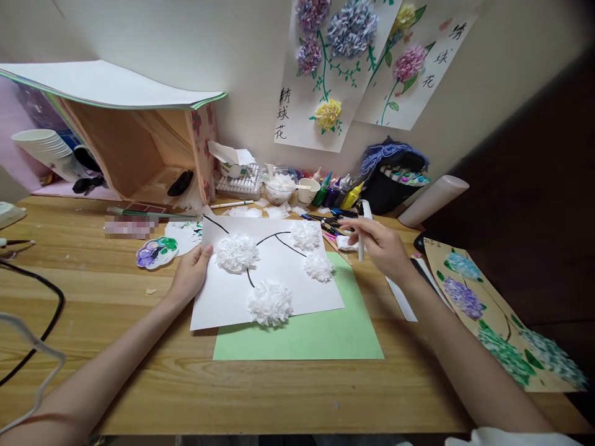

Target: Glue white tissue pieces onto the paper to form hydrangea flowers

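four white ruffled flowers (270, 303), one green sheet (297, 341), two wall posters (341, 80), one palette (153, 254), perhaps five paint bottles (333, 194)

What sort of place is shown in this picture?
Probably an art and craft workspace: paint bottles and a paint palette are on the wooden table, and two floral artworks hang on the wall above.

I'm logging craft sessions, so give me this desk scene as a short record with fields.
Left hand: gripping the white sheet by its left edge
Right hand: holding a white pen-like stick
On the sheet: four white ruffled clusters, black drawn lines
Under the sheet: partly covered green sheet
Left side: paint-smeared palette
Wall: two hanging sheets with coloured flowers
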Available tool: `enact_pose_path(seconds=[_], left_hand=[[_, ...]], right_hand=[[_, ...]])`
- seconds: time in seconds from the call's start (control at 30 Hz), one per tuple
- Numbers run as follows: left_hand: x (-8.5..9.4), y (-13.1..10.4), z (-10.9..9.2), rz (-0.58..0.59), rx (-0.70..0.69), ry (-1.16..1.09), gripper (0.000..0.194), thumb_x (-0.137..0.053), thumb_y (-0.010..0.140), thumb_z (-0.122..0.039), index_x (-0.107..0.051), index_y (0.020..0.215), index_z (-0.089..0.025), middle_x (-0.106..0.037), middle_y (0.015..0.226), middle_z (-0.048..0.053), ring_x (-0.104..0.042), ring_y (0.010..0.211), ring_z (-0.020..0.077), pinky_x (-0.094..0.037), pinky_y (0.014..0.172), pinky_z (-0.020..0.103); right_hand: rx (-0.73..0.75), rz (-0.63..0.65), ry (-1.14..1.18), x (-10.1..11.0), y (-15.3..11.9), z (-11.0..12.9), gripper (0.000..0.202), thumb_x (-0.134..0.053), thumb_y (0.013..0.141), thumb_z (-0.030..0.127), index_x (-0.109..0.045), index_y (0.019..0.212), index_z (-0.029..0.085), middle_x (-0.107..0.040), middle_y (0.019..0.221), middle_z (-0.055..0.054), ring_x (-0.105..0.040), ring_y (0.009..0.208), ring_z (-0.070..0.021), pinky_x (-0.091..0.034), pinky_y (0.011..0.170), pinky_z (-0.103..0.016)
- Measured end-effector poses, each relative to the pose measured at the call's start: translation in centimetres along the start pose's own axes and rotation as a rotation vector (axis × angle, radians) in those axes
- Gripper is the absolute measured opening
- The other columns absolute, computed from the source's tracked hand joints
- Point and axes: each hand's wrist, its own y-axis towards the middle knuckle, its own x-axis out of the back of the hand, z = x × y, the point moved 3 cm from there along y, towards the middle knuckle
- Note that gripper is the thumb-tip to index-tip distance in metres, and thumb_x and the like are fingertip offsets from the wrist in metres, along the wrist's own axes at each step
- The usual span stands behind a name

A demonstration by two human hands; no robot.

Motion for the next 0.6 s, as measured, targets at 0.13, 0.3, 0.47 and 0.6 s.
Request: enact_pose_path(seconds=[0.13, 0.3, 0.47, 0.6], left_hand=[[-0.1, -0.1, -0.1, 0.005, -0.046, 0.119, 0.038, -0.039, 0.080, -0.056, -0.052, 0.070, -0.021, -0.060, 0.068, 0.001, -0.053, 0.067, 0.0202, -0.041, 0.058, 0.028], [-0.2, -0.1, -0.3, 0.021, -0.094, 0.218, 0.034, -0.035, 0.083, -0.050, -0.050, 0.072, -0.022, -0.062, 0.074, 0.001, -0.055, 0.070, 0.0205, -0.040, 0.062, 0.027], [-0.1, 0.0, -0.2, 0.020, -0.140, 0.340, 0.031, -0.033, 0.086, -0.045, -0.049, 0.073, -0.022, -0.062, 0.076, 0.002, -0.055, 0.072, 0.0206, -0.037, 0.063, 0.027], [-0.1, 0.0, -0.3, 0.019, -0.155, 0.434, 0.031, -0.031, 0.088, -0.044, -0.048, 0.074, -0.021, -0.062, 0.075, 0.003, -0.056, 0.072, 0.0206, -0.036, 0.063, 0.027]], right_hand=[[-0.064, 0.015, 0.523, -2.5, -1.8, 1.0, 0.035, -0.039, 0.088, 0.043, -0.056, 0.112, 0.024, -0.063, 0.099, -0.007, -0.060, 0.076, -0.0167, -0.051, 0.076, -0.035], [-0.050, 0.306, 0.881, -6.4, -1.7, 1.9, 0.065, -0.058, 0.071, 0.061, -0.041, 0.123, 0.025, -0.059, 0.118, -0.012, -0.061, 0.095, -0.0207, -0.050, 0.084, -0.039], [-0.049, 0.315, 0.724, -8.5, -0.4, 2.1, 0.038, -0.054, 0.077, 0.056, -0.051, 0.085, 0.019, -0.063, 0.069, -0.003, -0.060, 0.061, -0.0141, -0.048, 0.060, -0.029], [0.023, 0.321, 0.383, -9.3, 0.6, 2.4, 0.036, -0.029, 0.091, 0.044, -0.054, 0.099, 0.019, -0.052, 0.064, 0.002, -0.052, 0.061, -0.0128, -0.041, 0.062, -0.027]])
